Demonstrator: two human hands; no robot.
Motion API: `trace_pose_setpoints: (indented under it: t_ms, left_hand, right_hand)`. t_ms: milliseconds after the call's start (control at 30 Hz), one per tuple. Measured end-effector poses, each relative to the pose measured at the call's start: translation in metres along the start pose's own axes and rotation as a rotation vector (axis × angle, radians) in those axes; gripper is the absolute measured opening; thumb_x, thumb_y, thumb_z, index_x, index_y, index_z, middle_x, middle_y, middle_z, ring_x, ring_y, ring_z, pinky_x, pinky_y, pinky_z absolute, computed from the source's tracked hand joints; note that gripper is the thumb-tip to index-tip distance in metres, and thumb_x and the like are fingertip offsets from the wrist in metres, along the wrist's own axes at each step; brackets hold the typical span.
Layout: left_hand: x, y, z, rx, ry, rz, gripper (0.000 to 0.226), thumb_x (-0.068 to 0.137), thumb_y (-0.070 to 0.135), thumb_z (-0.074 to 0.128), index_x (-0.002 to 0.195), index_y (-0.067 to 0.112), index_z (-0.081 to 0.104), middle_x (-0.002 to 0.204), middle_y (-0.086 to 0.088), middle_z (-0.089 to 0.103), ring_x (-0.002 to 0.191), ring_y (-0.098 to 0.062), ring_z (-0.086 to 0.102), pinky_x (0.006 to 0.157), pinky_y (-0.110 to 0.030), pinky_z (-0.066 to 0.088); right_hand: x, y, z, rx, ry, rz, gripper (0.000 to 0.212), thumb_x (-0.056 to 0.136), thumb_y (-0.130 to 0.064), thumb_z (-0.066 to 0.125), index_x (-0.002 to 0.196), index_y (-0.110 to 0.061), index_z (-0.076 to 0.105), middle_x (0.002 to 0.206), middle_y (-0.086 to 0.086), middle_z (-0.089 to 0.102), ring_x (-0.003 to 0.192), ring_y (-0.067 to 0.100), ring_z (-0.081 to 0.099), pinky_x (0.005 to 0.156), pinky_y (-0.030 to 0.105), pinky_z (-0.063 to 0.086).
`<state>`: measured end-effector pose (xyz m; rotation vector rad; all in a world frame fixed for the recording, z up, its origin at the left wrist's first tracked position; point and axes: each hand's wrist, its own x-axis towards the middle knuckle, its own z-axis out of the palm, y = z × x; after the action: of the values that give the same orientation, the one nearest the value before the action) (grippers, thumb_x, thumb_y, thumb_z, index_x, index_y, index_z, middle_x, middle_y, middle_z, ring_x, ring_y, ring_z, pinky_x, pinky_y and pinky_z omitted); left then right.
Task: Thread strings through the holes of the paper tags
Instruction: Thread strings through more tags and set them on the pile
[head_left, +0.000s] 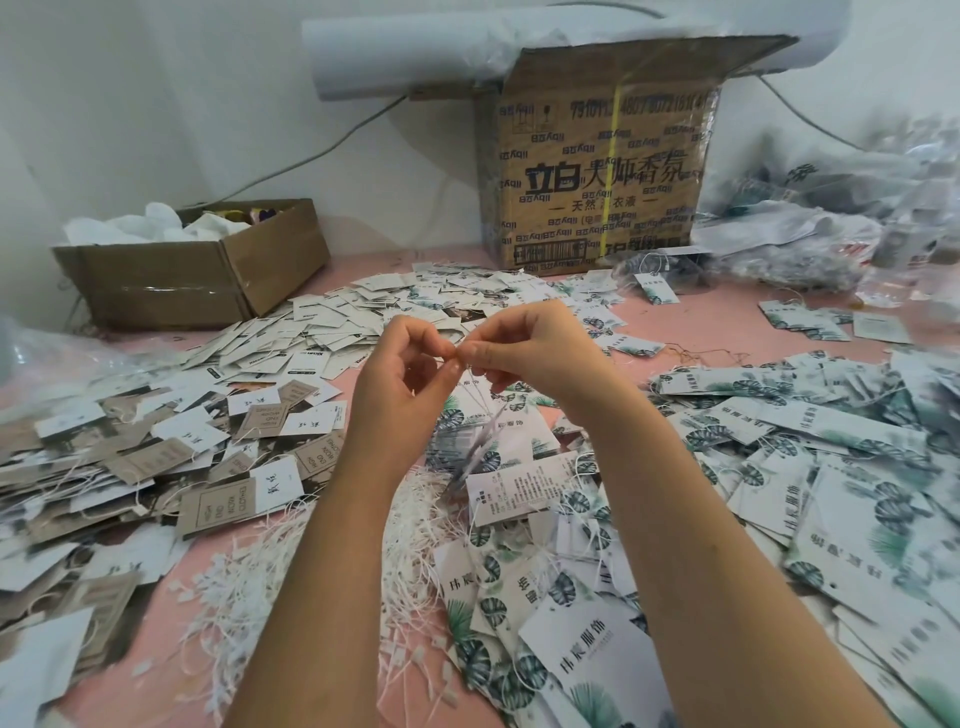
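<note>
Left hand (402, 371), right hand (524, 345) both pinch thin white string (475, 389); blurred leaf-print paper tag (480, 447) dangles below; pink worktop (717, 317).

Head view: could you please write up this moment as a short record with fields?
left hand: raised, pinches the white string
right hand: pinches the same string, beside the left
hanging tags: blurred, dangling below the hands, apparently on the string
loose strings: white heap on the pink table, near left
leaf-print tags: piled centre and right
brown and white tags: piled left
large carton: back centre
small carton: back left, open
</note>
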<state>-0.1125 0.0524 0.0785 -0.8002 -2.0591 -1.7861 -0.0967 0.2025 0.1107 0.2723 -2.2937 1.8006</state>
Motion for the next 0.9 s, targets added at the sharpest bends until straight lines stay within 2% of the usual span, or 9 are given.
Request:
trace_pose_setpoints:
  t_ms: [100, 267, 400, 467, 567, 600, 767, 833, 900]
  left_hand:
    - [-0.0008, 0.0016, -0.0010, 0.027, -0.039, -0.020, 0.037, 0.086, 0.005, 0.064, 0.075, 0.037, 0.049, 0.090, -0.023, 0.060, 0.073, -0.038, 0.050, 0.074, -0.056, 0.048]
    - [-0.0001, 0.0040, -0.0016, 0.051, -0.108, -0.071, 0.043, 0.086, 0.000, 0.061, 0.070, 0.036, 0.044, 0.092, -0.015, 0.064, 0.088, -0.041, 0.056, 0.082, -0.059, 0.048]
    - [0.0005, 0.0050, -0.0020, 0.096, -0.156, -0.088, 0.044, 0.086, 0.002, 0.061, 0.067, 0.036, 0.043, 0.094, -0.025, 0.061, 0.081, -0.038, 0.055, 0.078, -0.058, 0.047]
    - [0.0006, 0.0049, -0.0018, 0.118, -0.161, -0.089, 0.043, 0.086, 0.004, 0.062, 0.067, 0.036, 0.043, 0.094, -0.024, 0.061, 0.073, -0.034, 0.052, 0.075, -0.056, 0.048]
    - [0.0003, 0.0034, -0.0027, 0.122, -0.145, -0.090, 0.041, 0.086, 0.005, 0.064, 0.069, 0.037, 0.045, 0.083, 0.000, 0.064, 0.068, -0.019, 0.047, 0.072, -0.052, 0.049]
    - [0.0003, 0.0029, -0.0034, 0.118, -0.143, -0.092, 0.040, 0.085, 0.005, 0.064, 0.070, 0.037, 0.046, 0.081, 0.003, 0.063, 0.067, -0.018, 0.047, 0.072, -0.051, 0.049]
    - [0.0005, 0.0012, -0.0029, 0.089, -0.096, -0.057, 0.031, 0.082, 0.004, 0.068, 0.075, 0.029, 0.050, 0.080, 0.000, 0.063, 0.065, -0.019, 0.047, 0.066, -0.038, 0.047]
    - [0.0009, 0.0005, -0.0020, 0.083, -0.058, -0.048, 0.030, 0.082, 0.004, 0.069, 0.076, 0.028, 0.051, 0.080, -0.005, 0.062, 0.069, -0.029, 0.050, 0.067, -0.040, 0.049]
    - [0.0015, -0.0005, -0.0022, 0.085, -0.038, -0.054, 0.028, 0.081, 0.005, 0.070, 0.077, 0.027, 0.053, 0.077, 0.001, 0.063, 0.070, -0.026, 0.053, 0.067, -0.038, 0.049]
  right_hand:
    - [-0.0001, -0.0002, 0.0001, -0.012, -0.013, 0.028, 0.007, 0.076, -0.004, 0.072, 0.078, -0.003, 0.066, 0.061, 0.006, 0.063, 0.047, 0.005, 0.056, 0.049, 0.018, 0.049]
    - [-0.0005, 0.0012, -0.0013, -0.059, -0.025, 0.033, 0.013, 0.073, -0.007, 0.075, 0.069, -0.006, 0.063, 0.057, 0.004, 0.062, 0.045, 0.008, 0.054, 0.048, 0.019, 0.049]
    - [0.0004, 0.0023, -0.0028, -0.194, -0.017, 0.013, 0.013, 0.073, -0.012, 0.077, 0.066, -0.010, 0.066, 0.058, 0.004, 0.063, 0.051, 0.013, 0.055, 0.056, 0.031, 0.051]
    - [0.0006, 0.0022, -0.0023, -0.249, -0.020, -0.006, 0.011, 0.075, -0.011, 0.075, 0.068, -0.009, 0.067, 0.061, 0.007, 0.065, 0.052, 0.014, 0.057, 0.060, 0.035, 0.053]
    - [0.0010, 0.0021, -0.0014, -0.249, -0.047, -0.020, 0.008, 0.080, -0.002, 0.068, 0.074, -0.006, 0.066, 0.062, 0.006, 0.064, 0.049, 0.007, 0.058, 0.057, 0.024, 0.054]
    - [0.0012, 0.0021, -0.0013, -0.233, -0.053, -0.018, 0.009, 0.081, 0.001, 0.067, 0.075, -0.005, 0.065, 0.061, 0.004, 0.064, 0.048, 0.006, 0.058, 0.055, 0.021, 0.054]
    - [-0.0001, 0.0024, -0.0025, -0.118, -0.054, -0.007, 0.013, 0.079, 0.003, 0.067, 0.071, -0.006, 0.063, 0.055, 0.000, 0.062, 0.046, 0.005, 0.057, 0.050, 0.018, 0.052]
    - [-0.0003, 0.0021, -0.0017, -0.089, -0.051, -0.023, 0.015, 0.080, 0.003, 0.066, 0.070, -0.008, 0.062, 0.054, -0.001, 0.061, 0.045, 0.003, 0.056, 0.049, 0.017, 0.050]
    - [0.0002, 0.0021, 0.0001, -0.082, -0.054, -0.036, 0.017, 0.081, 0.004, 0.064, 0.070, -0.008, 0.060, 0.056, 0.001, 0.059, 0.045, 0.002, 0.054, 0.049, 0.016, 0.049]
